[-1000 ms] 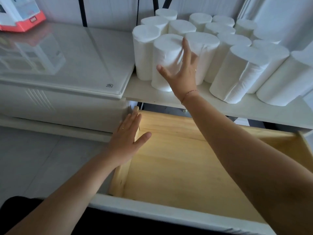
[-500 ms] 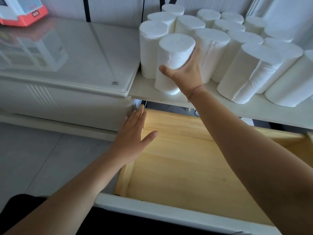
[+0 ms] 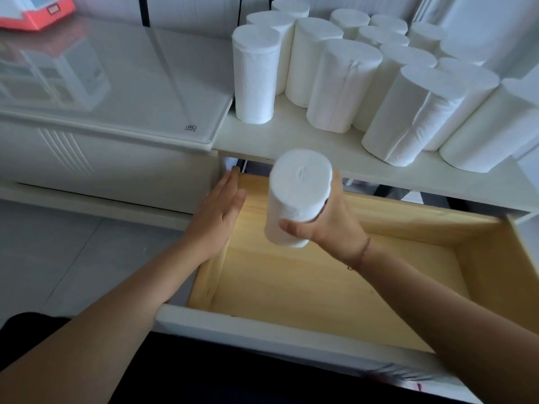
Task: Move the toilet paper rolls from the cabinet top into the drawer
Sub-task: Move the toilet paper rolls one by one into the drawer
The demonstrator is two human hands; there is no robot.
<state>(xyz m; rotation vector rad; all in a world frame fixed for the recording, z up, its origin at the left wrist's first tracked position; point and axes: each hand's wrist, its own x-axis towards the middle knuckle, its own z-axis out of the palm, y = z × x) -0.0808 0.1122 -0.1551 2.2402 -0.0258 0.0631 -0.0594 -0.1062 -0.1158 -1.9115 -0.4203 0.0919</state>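
Above the open pale-wood drawer (image 3: 320,287), the right grip (image 3: 329,225) curls around one white cylindrical toilet paper roll (image 3: 297,196). The left grip (image 3: 217,212) rests flat-fingered on the drawer's side wall. Best to stand the roll in a back corner, leaving room for the remaining white rolls (image 3: 344,86) on the white cabinet worktop (image 3: 291,141).
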